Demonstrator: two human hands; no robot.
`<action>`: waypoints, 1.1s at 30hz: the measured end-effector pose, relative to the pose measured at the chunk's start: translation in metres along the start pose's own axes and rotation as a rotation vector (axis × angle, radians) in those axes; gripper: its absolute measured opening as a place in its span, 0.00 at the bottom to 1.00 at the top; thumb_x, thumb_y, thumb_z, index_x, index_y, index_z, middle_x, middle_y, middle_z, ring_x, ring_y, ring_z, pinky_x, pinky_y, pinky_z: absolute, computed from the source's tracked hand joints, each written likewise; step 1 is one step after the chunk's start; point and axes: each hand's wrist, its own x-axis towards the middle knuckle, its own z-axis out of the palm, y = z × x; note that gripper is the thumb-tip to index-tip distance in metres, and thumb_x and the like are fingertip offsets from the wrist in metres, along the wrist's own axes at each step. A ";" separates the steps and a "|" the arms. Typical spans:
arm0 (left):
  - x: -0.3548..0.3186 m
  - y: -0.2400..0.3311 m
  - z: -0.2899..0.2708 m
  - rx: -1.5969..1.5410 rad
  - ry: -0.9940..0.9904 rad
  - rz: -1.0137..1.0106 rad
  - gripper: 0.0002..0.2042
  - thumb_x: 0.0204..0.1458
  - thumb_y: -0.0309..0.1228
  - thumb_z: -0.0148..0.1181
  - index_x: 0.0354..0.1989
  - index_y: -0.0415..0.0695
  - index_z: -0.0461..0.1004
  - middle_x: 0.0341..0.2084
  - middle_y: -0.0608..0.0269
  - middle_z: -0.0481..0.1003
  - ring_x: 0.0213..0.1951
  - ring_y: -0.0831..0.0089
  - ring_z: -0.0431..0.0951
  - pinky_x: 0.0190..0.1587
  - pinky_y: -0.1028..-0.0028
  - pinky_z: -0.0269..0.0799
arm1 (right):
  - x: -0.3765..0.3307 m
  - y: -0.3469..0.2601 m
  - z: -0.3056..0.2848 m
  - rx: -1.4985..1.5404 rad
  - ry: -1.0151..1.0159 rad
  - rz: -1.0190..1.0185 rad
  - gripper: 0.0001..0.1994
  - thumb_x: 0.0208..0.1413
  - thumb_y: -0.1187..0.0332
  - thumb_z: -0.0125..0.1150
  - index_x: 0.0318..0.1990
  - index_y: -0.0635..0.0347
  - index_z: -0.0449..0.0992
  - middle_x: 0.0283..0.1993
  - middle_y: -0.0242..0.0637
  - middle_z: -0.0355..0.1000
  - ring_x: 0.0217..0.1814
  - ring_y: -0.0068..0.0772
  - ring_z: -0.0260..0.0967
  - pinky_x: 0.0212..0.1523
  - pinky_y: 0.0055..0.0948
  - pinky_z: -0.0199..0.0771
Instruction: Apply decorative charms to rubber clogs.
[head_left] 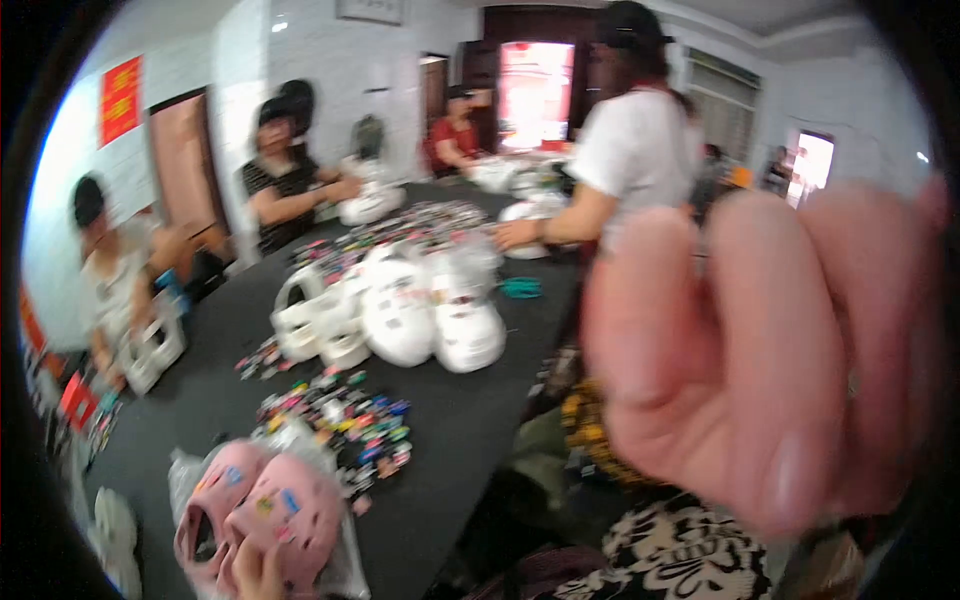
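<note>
At the lower left, a pair of pink clogs [290, 500] with small colourful charms rests on clear plastic wrapping on the dark table. My left hand [257, 572] grips the nearer rim of one clog. My right hand [740, 350] is raised very close to the camera at the right, large and blurred. Its fingers are curled in, and anything within them is hidden. Just beyond the clogs lies a heap of small multicoloured shoe charms [345, 425].
White clogs [400, 310] stand grouped mid-table, with more charms [430, 222] behind and a green band [521, 288] beside them. Several people sit or stand around the black table [440, 460], some handling white clogs. A pale shoe [115, 535] sits at the far left edge.
</note>
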 end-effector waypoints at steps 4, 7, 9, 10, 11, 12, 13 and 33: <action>-0.012 0.038 0.002 0.139 -0.177 -0.062 0.15 0.58 0.32 0.51 0.51 0.38 0.69 0.38 0.56 0.74 0.37 0.69 0.74 0.40 0.71 0.71 | -0.015 -0.010 -0.051 -0.138 0.036 -0.033 0.18 0.58 0.70 0.57 0.54 0.56 0.61 0.32 0.21 0.66 0.29 0.18 0.65 0.37 0.25 0.60; -0.017 0.057 0.006 0.195 -0.173 -0.119 0.16 0.59 0.34 0.52 0.50 0.37 0.70 0.31 0.63 0.73 0.31 0.72 0.71 0.34 0.74 0.69 | -0.013 -0.007 -0.062 -0.150 0.042 -0.052 0.18 0.58 0.70 0.56 0.54 0.56 0.61 0.32 0.22 0.66 0.29 0.18 0.65 0.36 0.25 0.60; -0.016 0.060 0.010 0.129 -0.118 -0.086 0.14 0.58 0.33 0.53 0.47 0.36 0.72 0.28 0.65 0.73 0.29 0.73 0.69 0.32 0.75 0.68 | -0.009 0.002 -0.064 -0.118 0.045 -0.065 0.18 0.58 0.70 0.56 0.54 0.56 0.61 0.32 0.22 0.66 0.29 0.18 0.65 0.36 0.25 0.61; -0.018 0.055 0.007 0.104 -0.113 -0.137 0.15 0.58 0.33 0.52 0.48 0.36 0.72 0.31 0.64 0.74 0.30 0.73 0.70 0.33 0.75 0.68 | -0.007 0.007 -0.061 -0.095 0.045 -0.072 0.18 0.58 0.70 0.56 0.54 0.57 0.61 0.32 0.22 0.66 0.29 0.18 0.65 0.36 0.25 0.61; -0.014 0.056 0.009 0.080 -0.113 -0.185 0.15 0.58 0.33 0.52 0.49 0.36 0.71 0.33 0.63 0.74 0.32 0.73 0.71 0.34 0.75 0.69 | -0.004 0.013 -0.063 -0.077 0.048 -0.078 0.18 0.58 0.70 0.56 0.54 0.57 0.61 0.32 0.22 0.66 0.29 0.18 0.65 0.36 0.25 0.61; -0.013 0.062 0.012 0.082 -0.113 -0.183 0.15 0.58 0.33 0.52 0.49 0.36 0.71 0.33 0.63 0.74 0.32 0.73 0.71 0.34 0.75 0.69 | -0.001 0.018 -0.063 -0.057 0.049 -0.084 0.18 0.58 0.70 0.56 0.55 0.57 0.60 0.32 0.22 0.66 0.29 0.18 0.65 0.36 0.24 0.61; -0.013 0.072 0.016 0.064 -0.129 -0.137 0.16 0.58 0.34 0.52 0.50 0.37 0.71 0.36 0.62 0.75 0.33 0.73 0.72 0.33 0.75 0.69 | 0.003 0.023 -0.062 -0.035 0.051 -0.091 0.18 0.58 0.70 0.56 0.55 0.57 0.60 0.32 0.23 0.66 0.29 0.18 0.65 0.36 0.24 0.61; -0.018 0.068 0.017 0.122 -0.127 -0.152 0.17 0.58 0.34 0.53 0.51 0.36 0.70 0.38 0.59 0.76 0.32 0.73 0.72 0.32 0.76 0.68 | 0.037 0.091 -0.034 0.451 0.111 -0.190 0.20 0.58 0.71 0.54 0.56 0.60 0.59 0.31 0.25 0.64 0.28 0.18 0.64 0.33 0.22 0.64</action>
